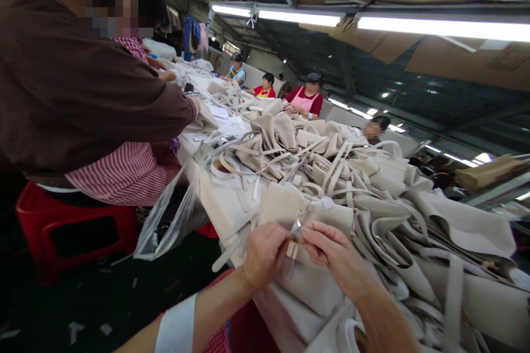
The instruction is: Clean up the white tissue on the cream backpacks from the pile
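Observation:
A beige handbag (321, 281) lies at the near edge of the table, in front of me. Over its front, my left hand (266, 251) is closed in a pinch beside a small gold-coloured metal fitting (292, 249). My right hand (329, 248) pinches from the other side, its fingertips close to the left ones. Between the fingertips shows a small shiny piece (296, 226), perhaps clear film or metal; the fingers hide most of it. Whitish wrapping (321, 204) sits on the bag just above the hands.
Beige bags and straps (331, 160) are heaped along the table to the right and beyond. At left, a co-worker in a brown sleeve (99, 77) sits on a red stool (31, 231). Clear plastic (165, 226) hangs off the table edge. Several other people sit farther back.

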`<action>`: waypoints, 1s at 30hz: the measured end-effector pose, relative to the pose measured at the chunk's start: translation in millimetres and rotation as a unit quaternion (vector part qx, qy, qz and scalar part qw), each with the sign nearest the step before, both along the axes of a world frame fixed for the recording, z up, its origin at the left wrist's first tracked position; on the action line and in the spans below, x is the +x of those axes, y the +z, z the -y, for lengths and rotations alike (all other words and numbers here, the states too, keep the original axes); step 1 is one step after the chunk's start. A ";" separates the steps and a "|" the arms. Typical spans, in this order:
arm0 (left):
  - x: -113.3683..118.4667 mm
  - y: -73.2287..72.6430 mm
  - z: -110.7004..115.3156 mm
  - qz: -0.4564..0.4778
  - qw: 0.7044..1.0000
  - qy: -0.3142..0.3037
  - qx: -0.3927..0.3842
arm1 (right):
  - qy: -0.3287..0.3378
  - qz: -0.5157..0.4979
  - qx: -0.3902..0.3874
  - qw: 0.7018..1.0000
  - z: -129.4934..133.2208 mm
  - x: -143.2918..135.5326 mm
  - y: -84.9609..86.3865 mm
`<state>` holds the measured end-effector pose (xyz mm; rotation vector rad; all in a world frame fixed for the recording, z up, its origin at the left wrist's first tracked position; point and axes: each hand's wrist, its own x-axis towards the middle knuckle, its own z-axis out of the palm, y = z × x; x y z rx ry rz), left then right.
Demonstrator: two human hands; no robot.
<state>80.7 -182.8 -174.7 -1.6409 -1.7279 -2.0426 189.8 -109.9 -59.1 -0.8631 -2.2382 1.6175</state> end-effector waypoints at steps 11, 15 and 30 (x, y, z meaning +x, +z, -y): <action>3.3 11.0 5.3 0.105 0.994 -0.022 -0.004 | -0.044 0.091 0.155 0.983 -6.2 -11.1 -8.2; 0.1 23.7 4.1 0.293 0.948 -0.113 -0.058 | -0.032 0.082 0.076 0.993 -5.8 -5.7 -7.5; -4.0 18.1 -3.5 0.544 0.805 -0.228 -0.062 | -0.092 0.043 -0.048 0.994 -13.0 -7.4 -27.8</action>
